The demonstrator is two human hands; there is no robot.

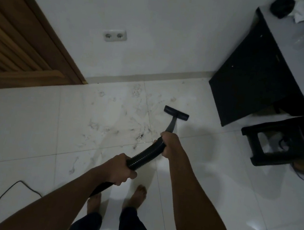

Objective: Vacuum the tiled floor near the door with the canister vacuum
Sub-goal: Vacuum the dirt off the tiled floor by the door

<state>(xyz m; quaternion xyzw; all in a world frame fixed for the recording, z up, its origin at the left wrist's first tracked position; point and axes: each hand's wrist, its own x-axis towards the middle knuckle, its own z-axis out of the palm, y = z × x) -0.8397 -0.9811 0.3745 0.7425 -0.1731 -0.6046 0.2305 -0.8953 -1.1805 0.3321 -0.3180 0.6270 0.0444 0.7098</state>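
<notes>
Closest, I see my left hand [121, 169] and right hand [168, 144] wrapped round the ribbed hose [145, 155]. Its floor head [176, 113] rests on the tiled floor [214, 195] beside scattered dust [125, 116]. To the right stand a black stool [278, 145] and cabinet [253, 78], with the door [15, 46] far left.

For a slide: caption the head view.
Left hand and right hand grip hose, nozzle on dusty tiles by the door.
</notes>
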